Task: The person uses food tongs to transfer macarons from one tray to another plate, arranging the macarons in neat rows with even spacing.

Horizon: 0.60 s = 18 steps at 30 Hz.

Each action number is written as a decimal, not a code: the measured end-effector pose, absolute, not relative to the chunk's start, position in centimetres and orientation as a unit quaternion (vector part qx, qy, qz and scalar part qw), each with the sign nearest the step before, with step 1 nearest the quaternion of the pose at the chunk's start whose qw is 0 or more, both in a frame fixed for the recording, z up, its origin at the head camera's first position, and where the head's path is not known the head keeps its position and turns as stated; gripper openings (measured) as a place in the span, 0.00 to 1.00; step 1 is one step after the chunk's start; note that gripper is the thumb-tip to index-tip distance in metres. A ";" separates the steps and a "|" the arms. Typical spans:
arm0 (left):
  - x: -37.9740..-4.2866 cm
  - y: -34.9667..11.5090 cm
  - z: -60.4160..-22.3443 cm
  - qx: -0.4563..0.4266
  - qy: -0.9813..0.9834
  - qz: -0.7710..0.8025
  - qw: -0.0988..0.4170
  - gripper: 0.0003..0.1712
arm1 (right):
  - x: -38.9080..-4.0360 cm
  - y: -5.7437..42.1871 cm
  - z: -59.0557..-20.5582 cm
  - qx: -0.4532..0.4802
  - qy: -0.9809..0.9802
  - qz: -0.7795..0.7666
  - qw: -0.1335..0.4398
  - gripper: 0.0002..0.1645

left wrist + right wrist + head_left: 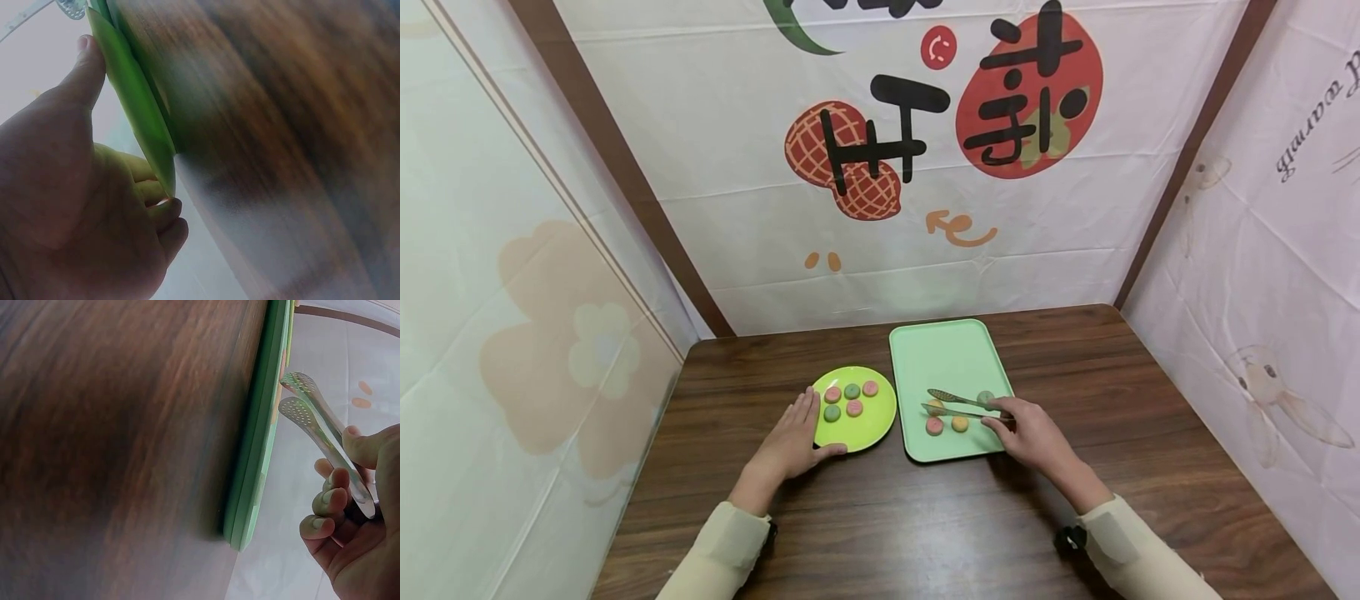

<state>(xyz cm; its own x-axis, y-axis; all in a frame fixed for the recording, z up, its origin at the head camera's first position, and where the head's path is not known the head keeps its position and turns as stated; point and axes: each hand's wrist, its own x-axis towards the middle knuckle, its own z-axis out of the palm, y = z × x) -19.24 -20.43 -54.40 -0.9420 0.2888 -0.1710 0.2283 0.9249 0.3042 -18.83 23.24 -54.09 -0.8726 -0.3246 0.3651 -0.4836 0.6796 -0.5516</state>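
My left hand [792,439] rests against the near-left rim of a yellow-green plate [865,437], fingers extended along its side and thumb at the front edge. Pink and green macarons [854,407] lie on that plate. In my right hand [1033,433] I hold metal tongs [325,434], their tips spread over a light green tray [943,354]. A yellow macaron [935,407] sits between the tong tips; whether they touch it I cannot tell. Close by on the tray are a pink macaron [934,427], another yellow macaron [960,424] and a green macaron [985,398].
Plate and tray stand side by side on a dark wooden table [887,525], nearly touching. Printed white cloth [760,233] hangs behind the table and along both sides.
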 end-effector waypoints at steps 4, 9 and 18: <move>-19.2 -20.5 -54.4 0.133 0.975 0.143 0.103 0.68 | -18.8 23.3 -54.2 0.223 -0.909 0.330 0.121 0.18; -19.2 -20.5 -54.5 0.134 0.976 0.141 0.100 0.68 | -18.9 23.5 -54.3 0.217 -0.913 0.326 0.117 0.17; -19.2 -20.5 -54.5 0.134 0.976 0.139 0.100 0.68 | -18.9 23.6 -54.4 0.215 -0.912 0.330 0.115 0.16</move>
<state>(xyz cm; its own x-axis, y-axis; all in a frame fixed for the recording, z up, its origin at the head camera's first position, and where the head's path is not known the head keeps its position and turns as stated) -19.24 -20.49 -54.55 -0.9441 0.2890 -0.1588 0.2334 0.9258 0.2974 -18.88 23.60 -54.43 -0.8808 -0.3162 0.3524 -0.4685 0.6900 -0.5518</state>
